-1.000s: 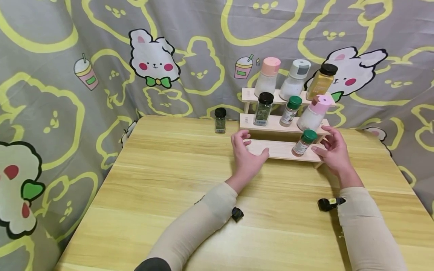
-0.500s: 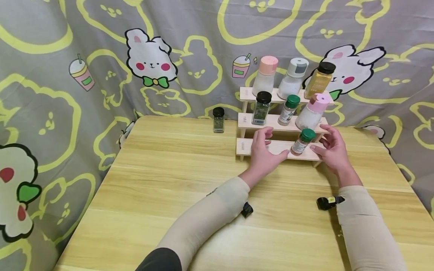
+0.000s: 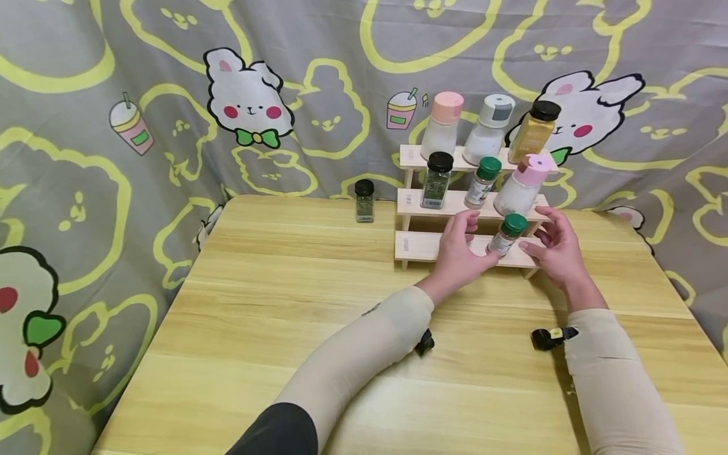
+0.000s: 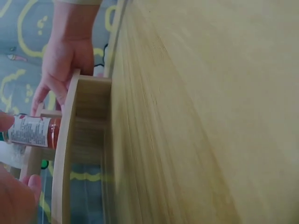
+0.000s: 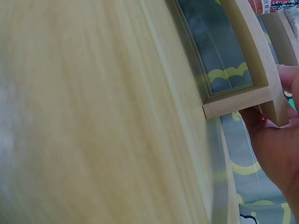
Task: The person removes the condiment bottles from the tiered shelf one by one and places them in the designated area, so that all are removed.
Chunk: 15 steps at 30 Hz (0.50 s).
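A three-tier wooden rack [image 3: 419,246] stands at the back right of the table. On its bottom shelf is a small spice jar [image 3: 502,242] with a green cap. My left hand [image 3: 457,258] reaches across that shelf, thumb right at the jar, its other fingers spread apart from it. In the left wrist view, the jar [image 4: 30,130] shows a white label and reddish contents, with the thumb overlapping its neck. My right hand [image 3: 562,258] grips the rack's right end, thumb in front; the right wrist view shows the hand [image 5: 275,144] around the shelf's wooden end.
The middle shelf bears a black-capped herb jar [image 3: 436,183], a green-capped jar [image 3: 478,189] and a pink-capped shaker [image 3: 519,193]. Two shakers and a yellow jar [image 3: 531,136] stand on top. Left of the rack is another black-capped jar [image 3: 364,203]. A patterned curtain [image 3: 318,126] hangs behind.
My left hand has moved right along the bottom shelf, from the rack's left end to the green-capped spice jar. The right hand stays on the rack's right end.
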### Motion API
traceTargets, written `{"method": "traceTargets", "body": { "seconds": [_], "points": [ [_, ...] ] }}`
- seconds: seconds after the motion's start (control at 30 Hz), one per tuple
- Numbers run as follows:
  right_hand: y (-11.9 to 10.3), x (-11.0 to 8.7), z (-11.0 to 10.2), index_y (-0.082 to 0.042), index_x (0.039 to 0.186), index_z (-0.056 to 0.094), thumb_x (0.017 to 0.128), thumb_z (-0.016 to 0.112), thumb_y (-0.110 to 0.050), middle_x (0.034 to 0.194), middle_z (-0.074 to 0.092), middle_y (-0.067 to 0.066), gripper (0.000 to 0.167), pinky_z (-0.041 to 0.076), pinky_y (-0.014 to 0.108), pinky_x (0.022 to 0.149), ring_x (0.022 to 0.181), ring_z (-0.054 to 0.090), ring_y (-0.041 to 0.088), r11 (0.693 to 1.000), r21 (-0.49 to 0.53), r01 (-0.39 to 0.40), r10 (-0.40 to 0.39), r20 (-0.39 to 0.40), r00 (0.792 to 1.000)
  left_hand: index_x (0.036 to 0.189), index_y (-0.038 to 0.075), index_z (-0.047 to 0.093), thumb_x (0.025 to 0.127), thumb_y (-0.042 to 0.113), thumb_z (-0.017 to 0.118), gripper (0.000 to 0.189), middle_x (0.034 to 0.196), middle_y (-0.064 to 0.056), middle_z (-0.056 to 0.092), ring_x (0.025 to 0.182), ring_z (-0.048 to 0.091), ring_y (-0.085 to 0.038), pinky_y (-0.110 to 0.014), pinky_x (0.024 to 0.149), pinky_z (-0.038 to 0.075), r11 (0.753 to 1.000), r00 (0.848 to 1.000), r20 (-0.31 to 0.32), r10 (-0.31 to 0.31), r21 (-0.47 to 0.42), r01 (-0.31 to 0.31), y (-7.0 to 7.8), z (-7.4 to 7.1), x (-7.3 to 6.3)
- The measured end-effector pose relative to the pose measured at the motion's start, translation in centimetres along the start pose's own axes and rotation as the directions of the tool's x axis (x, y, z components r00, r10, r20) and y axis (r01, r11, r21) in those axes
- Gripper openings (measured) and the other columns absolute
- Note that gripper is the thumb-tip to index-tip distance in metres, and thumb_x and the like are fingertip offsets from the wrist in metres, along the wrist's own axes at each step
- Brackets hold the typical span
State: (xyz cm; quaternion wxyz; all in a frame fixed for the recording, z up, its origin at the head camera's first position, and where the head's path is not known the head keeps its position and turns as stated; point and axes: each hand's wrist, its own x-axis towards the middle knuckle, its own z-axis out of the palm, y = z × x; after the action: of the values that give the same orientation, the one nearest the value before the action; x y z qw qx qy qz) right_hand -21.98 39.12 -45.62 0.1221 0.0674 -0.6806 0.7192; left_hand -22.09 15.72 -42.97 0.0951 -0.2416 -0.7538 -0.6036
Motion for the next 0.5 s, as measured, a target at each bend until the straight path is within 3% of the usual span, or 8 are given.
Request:
{"method": "traceTargets", "body": {
  "seconds": [0.27,0.5],
  "points": [
    [0.1,0.2,0.1,-0.01,0.145,0.044,0.081,0.058,0.032,0.13,0.052,0.007,0.078,0.055,0.02,0.075,0.115,0.055,0.018,1.0,0.008,-0.018,0.018,0.006,1.0,0.136,0.01,0.047,0.072,0.01,0.091,0.078,0.124,-0.004,0.051,0.112,0.052,-0.011,-0.018,0.092,0.046,0.999,0.999,0.035,-0.04,0.015,0.04,0.2,1.2,0.6],
    [0.2,0.1,0.1,-0.011,0.143,0.046,0.08,0.055,0.034,0.127,0.055,0.007,0.078,0.055,0.02,0.071,0.114,0.055,0.018,1.0,0.026,-0.014,0.014,-0.007,1.0,0.136,0.013,0.048,0.072,0.014,0.091,0.077,0.121,-0.002,0.053,0.108,0.053,-0.007,-0.011,0.087,0.043,0.994,0.997,0.043,-0.061,0.097,0.056,0.2,2.5,0.8]
  ]
}}
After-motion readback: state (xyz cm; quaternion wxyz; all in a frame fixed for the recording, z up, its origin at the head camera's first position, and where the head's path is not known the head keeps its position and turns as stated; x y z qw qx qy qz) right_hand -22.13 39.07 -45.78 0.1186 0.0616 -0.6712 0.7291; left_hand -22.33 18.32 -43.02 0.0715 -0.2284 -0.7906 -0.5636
